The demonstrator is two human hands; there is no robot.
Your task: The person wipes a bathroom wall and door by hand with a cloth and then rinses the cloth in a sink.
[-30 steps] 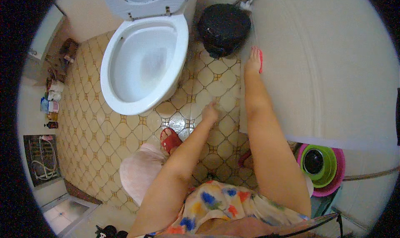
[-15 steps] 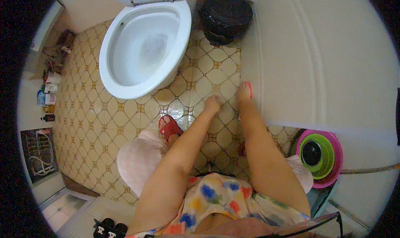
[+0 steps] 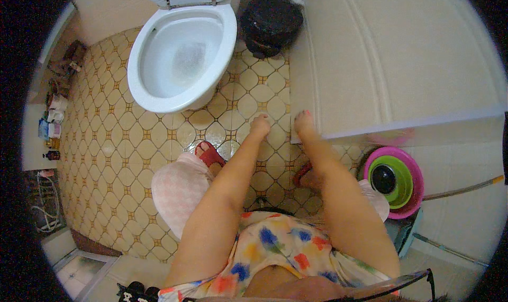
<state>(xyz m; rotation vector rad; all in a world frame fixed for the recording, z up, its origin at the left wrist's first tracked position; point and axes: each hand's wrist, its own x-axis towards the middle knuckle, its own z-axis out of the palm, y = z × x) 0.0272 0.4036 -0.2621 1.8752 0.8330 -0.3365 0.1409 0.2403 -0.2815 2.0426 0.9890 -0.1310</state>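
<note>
Both my bare arms reach forward and down over the tiled floor (image 3: 159,135), between my knees. My left hand (image 3: 260,126) hangs above the tiles, its fingers curled in. Whether it holds anything is hidden. Close to the corner of a pale panel (image 3: 344,85) is my right hand (image 3: 304,123), slightly smeared, fingers bent. A bit of pinkish red shows at its fingertips, too small to name. Ahead and left of my hands stands a white toilet (image 3: 182,105) with its lid up. My feet wear red slippers (image 3: 210,154), and a pale pink checked trouser leg (image 3: 180,196) bunches low.
A black bin (image 3: 271,27) stands right of the toilet. Nested pink (image 3: 418,177) and green basins (image 3: 405,185) sit at the right by a hose (image 3: 465,190). Several bottles and tubs (image 3: 54,130) line the left wall. Black slippers (image 3: 136,292) lie at lower left.
The view has shifted, so the toilet, bin and basins appear further left. My right hand has come slightly nearer to me. The red slipper by my right arm now shows more.
</note>
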